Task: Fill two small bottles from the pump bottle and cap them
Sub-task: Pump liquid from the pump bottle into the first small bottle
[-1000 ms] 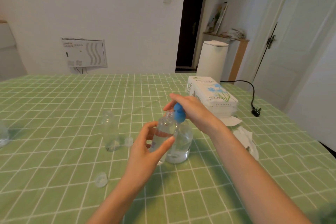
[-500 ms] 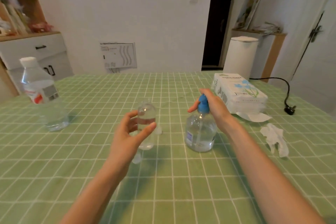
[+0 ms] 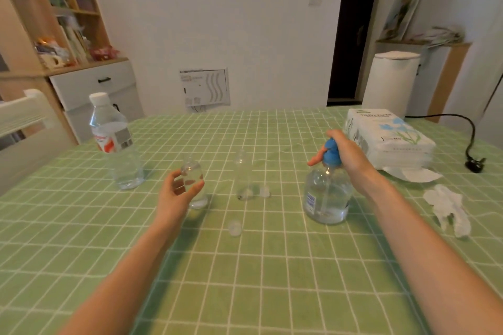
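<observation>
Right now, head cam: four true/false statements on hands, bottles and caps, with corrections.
1. The left hand grips a small bottle. True.
2. The right hand rests flat on the tablecloth. False: it grips the blue head of the pump bottle.
3. Both small bottles are capped. False: the free small bottle stands open, the gripped one looks open too, and the near cap and far cap lie loose.
4. The water bottle wears a white cap. True.
</observation>
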The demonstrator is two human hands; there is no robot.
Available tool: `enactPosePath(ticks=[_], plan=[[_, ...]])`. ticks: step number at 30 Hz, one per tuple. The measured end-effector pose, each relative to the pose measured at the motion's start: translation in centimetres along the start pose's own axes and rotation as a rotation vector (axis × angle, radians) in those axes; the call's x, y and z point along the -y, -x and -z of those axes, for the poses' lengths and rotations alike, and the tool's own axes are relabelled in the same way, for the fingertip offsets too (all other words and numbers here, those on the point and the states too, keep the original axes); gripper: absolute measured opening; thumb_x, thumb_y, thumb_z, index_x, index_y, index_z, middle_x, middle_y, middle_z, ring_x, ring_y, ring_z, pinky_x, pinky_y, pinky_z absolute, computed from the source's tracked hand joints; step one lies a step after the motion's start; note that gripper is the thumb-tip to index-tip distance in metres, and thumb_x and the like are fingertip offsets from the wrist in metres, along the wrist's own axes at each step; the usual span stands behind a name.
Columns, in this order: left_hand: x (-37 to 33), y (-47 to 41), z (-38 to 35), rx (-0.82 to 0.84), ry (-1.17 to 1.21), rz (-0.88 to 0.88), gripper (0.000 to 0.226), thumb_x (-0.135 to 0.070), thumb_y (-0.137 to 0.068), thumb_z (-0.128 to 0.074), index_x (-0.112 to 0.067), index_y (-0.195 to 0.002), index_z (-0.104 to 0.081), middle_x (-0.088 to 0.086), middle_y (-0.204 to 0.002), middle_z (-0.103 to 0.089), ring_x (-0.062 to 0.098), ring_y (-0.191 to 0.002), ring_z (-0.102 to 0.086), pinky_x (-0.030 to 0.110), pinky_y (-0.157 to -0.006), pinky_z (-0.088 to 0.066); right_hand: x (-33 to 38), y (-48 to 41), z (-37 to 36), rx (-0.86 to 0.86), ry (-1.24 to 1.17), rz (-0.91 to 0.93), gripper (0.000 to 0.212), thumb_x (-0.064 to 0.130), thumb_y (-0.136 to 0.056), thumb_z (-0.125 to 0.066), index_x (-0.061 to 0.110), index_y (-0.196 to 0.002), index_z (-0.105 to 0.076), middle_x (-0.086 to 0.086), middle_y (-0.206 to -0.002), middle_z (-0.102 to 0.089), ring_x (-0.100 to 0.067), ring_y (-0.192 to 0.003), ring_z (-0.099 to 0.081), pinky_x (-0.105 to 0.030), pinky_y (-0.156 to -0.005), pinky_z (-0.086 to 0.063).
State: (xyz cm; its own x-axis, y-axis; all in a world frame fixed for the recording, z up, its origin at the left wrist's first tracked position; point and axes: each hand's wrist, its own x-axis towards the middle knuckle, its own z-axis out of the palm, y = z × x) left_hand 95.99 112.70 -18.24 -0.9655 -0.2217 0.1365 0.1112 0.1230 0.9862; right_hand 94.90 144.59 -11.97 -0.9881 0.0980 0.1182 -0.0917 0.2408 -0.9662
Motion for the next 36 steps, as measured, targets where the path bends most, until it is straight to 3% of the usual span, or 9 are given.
enactPosePath(ticks=[3, 6, 11, 16, 21, 25, 29, 32, 36], plan=[[0.4, 0.0, -0.1, 0.003, -0.026, 0.008, 0.054, -0.018, -0.08, -0.068, -0.015, -0.128, -0.045, 0.007, -0.116, -0.06, 0.024, -0.102, -0.059, 0.039, -0.09, -0.048, 0.1, 0.1, 0.0, -0.001, 0.013, 0.0, 0.072, 0.039, -0.097, -0.028, 0.02, -0.042, -0.07, -0.013, -0.083, -0.074, -0.007, -0.079, -0.052, -0.044, -0.111, -0.033], [0.5, -0.1, -0.1, -0.001, -0.036, 0.012, 0.054, -0.018, -0.081, -0.068, -0.015, -0.129, -0.044, 0.007, -0.117, -0.06, 0.024, -0.101, -0.06, 0.039, -0.089, -0.048, 0.0, 0.0, 0.0, -0.001, 0.005, -0.002, 0.072, 0.039, -0.097, -0.028, 0.02, -0.041, -0.069, 0.002, -0.072, -0.074, -0.006, -0.084, -0.052, -0.044, -0.112, -0.032], [0.6, 0.0, -0.1, 0.003, -0.048, 0.025, 0.056, -0.018, -0.081, -0.068, -0.016, -0.131, -0.043, 0.008, -0.119, -0.059, 0.024, -0.102, -0.059, 0.041, -0.091, -0.048, -0.2, -0.2, 0.0, -0.008, 0.008, -0.009, 0.072, 0.042, -0.096, -0.027, 0.02, -0.043, -0.071, 0.011, -0.064, -0.072, -0.006, -0.081, -0.05, -0.045, -0.111, -0.033], [0.5, 0.4, -0.1, 0.015, -0.09, 0.031, 0.064, -0.021, -0.08, -0.069, -0.017, -0.135, -0.037, 0.012, -0.128, -0.055, 0.028, -0.111, -0.056, 0.049, -0.099, -0.044, -0.3, -0.3, 0.0, -0.005, 0.009, 0.018, 0.072, 0.042, -0.096, -0.027, 0.021, -0.042, -0.069, 0.009, -0.067, -0.073, -0.005, -0.081, -0.05, -0.044, -0.109, -0.034], [0.4, 2.0, -0.2, -0.021, -0.216, 0.021, 0.077, -0.026, -0.079, -0.07, -0.016, -0.142, -0.027, 0.01, -0.139, -0.044, 0.026, -0.123, -0.046, 0.042, -0.103, -0.039, -0.5, -0.4, 0.0, -0.019, 0.012, 0.031, 0.072, 0.042, -0.097, -0.027, 0.02, -0.042, -0.069, 0.001, -0.076, -0.074, -0.007, -0.088, -0.053, -0.038, -0.105, -0.036], [0.3, 4.9, -0.5, -0.162, -0.259, 0.008, 0.055, -0.033, -0.082, -0.066, -0.013, -0.127, -0.041, 0.006, -0.119, -0.053, 0.021, -0.107, -0.052, 0.035, -0.091, -0.044, -0.6, -0.5, -0.1, -0.031, 0.013, 0.041, 0.073, 0.041, -0.097, -0.026, 0.021, -0.042, -0.07, 0.006, -0.07, -0.073, -0.008, -0.093, -0.054, -0.035, -0.101, -0.034], [-0.4, 6.9, -2.2, -0.056, -0.229, -0.049, 0.029, -0.027, -0.087, -0.06, -0.018, -0.113, -0.051, -0.001, -0.101, -0.059, 0.014, -0.094, -0.058, 0.036, -0.088, -0.049, -0.5, -0.4, -0.1, -0.025, 0.012, 0.046, 0.074, 0.041, -0.097, -0.025, 0.022, -0.041, -0.068, 0.007, -0.069, -0.074, -0.014, -0.104, -0.054, -0.036, -0.104, -0.033], [-1.0, 6.7, -4.5, 0.038, -0.244, -0.114, 0.043, -0.028, -0.089, -0.057, -0.018, -0.128, -0.042, -0.003, -0.119, -0.055, 0.013, -0.106, -0.054, 0.033, -0.096, -0.046, -0.5, -0.3, -0.1, -0.025, 0.006, 0.039, 0.073, 0.042, -0.097, -0.026, 0.021, -0.041, -0.068, 0.006, -0.07, -0.075, -0.015, -0.101, -0.054, -0.042, -0.109, -0.033], [-1.6, 4.5, -7.6, 0.056, -0.308, -0.071, 0.074, -0.034, -0.088, -0.059, -0.012, -0.146, -0.018, 0.008, -0.149, -0.031, 0.024, -0.133, -0.035, 0.043, -0.11, -0.032, -0.5, -0.2, -0.1, -0.033, -0.001, 0.037, 0.073, 0.042, -0.097, -0.026, 0.021, -0.042, -0.069, 0.002, -0.073, -0.075, -0.015, -0.098, -0.054, -0.045, -0.109, -0.034]])
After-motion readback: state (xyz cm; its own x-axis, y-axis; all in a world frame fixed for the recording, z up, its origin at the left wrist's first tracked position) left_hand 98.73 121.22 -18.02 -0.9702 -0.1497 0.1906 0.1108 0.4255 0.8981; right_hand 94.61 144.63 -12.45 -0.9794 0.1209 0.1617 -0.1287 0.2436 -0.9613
